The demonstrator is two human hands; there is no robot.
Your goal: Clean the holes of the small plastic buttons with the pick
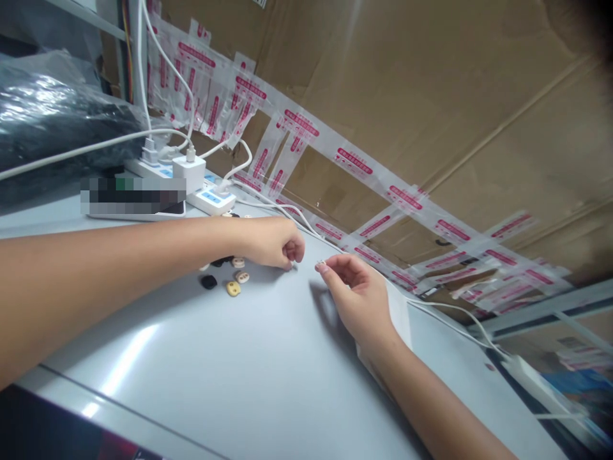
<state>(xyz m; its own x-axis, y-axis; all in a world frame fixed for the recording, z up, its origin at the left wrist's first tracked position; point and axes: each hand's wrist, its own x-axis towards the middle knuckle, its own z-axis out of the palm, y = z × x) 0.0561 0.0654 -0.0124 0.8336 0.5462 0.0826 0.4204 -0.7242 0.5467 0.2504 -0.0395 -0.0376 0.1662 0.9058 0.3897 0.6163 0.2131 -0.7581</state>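
Note:
My right hand [357, 294] is closed in a pinch above the table, with a small whitish piece [320, 262] between thumb and fingertips. To its left, my left hand [275, 241] is curled, its fingertips pressed together close to the table top; whatever they hold is too small to make out. Beside and partly behind the left wrist lies a loose group of small rounded pieces with holes, like cord stoppers. Among them are a yellow piece [233, 289], a cream piece [242, 277] and a black piece [209, 282]. The left forearm hides part of the group.
Power strips [211, 199] with a white charger [188, 174] and cables stand at the back left, near a blurred-out device [136, 207]. A taped cardboard sheet [431, 128] rises behind the grey table [230, 370]. Something white and flat [400, 313] lies beneath the right wrist.

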